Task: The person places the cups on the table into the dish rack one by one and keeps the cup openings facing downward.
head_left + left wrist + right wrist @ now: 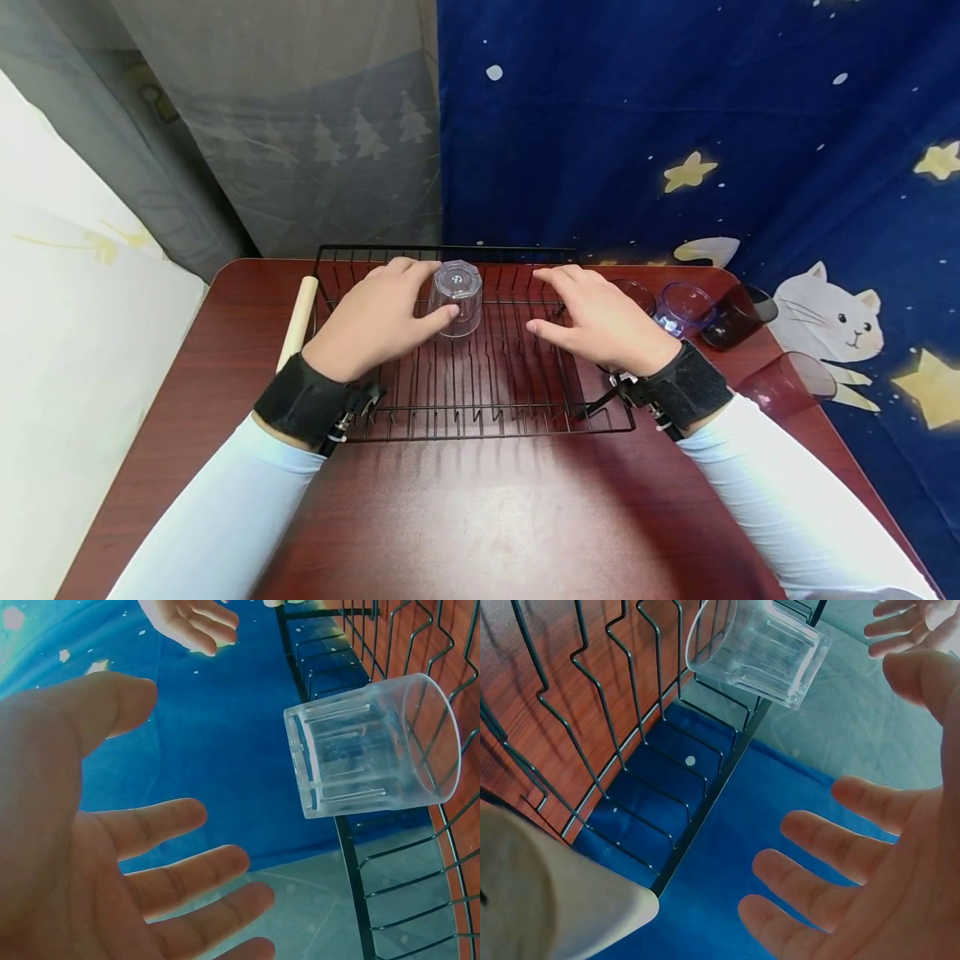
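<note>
A clear plastic cup (pixel 459 287) stands upside down on a black wire dish rack (pixel 487 408). My left hand (pixel 382 312) is just left of the cup, its thumb overlapping it in the head view. The left wrist view shows a gap between those spread fingers and the cup (pixel 367 750). To the right, my right hand (pixel 600 317) hovers over the rack's right side with its fingers spread and nothing in them. The right wrist view has the cup (pixel 769 649) apart from that hand (pixel 855 870).
At the rack's left end is a pale wooden handle (pixel 298 321); another pale handle (pixel 592 900) shows in the right wrist view. Right of the rack are a blue cup (pixel 686 308), a dark cup (pixel 738 317) and a reddish see-through cup (pixel 787 387). Curtains hang behind the table (pixel 480 517).
</note>
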Tool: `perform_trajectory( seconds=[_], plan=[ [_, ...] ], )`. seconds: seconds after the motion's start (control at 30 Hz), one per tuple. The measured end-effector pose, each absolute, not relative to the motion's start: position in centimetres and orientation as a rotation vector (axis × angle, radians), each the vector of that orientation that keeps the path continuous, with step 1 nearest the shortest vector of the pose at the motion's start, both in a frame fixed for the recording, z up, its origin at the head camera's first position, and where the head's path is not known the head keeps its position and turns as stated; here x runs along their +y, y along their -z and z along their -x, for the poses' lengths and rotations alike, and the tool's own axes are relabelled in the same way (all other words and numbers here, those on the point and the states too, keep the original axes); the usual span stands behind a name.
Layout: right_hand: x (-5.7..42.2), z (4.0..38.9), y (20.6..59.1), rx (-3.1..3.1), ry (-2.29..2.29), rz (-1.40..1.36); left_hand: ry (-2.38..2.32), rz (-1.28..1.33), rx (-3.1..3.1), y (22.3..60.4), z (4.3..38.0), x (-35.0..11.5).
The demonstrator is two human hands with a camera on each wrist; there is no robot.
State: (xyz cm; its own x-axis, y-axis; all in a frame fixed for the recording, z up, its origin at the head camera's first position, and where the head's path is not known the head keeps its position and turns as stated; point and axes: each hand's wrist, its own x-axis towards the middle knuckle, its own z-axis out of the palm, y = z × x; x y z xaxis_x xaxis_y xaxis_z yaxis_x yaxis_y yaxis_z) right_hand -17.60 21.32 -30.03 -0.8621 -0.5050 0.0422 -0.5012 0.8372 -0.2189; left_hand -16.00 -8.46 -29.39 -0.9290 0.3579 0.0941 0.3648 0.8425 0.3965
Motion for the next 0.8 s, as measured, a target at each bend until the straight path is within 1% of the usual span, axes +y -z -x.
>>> perform_trajectory(
  seconds=[0.5,0.8],
  plan=[
    [22.7,17.8,29.9,3.02,0.333,0.728,0.678,0.599,-3.005,29.7,15.7,-9.2],
    [25.5,19.2,29.9,3.056,0.353,0.634,0.66,0.603,-3.02,30.1,15.7,-9.4]
  ],
)
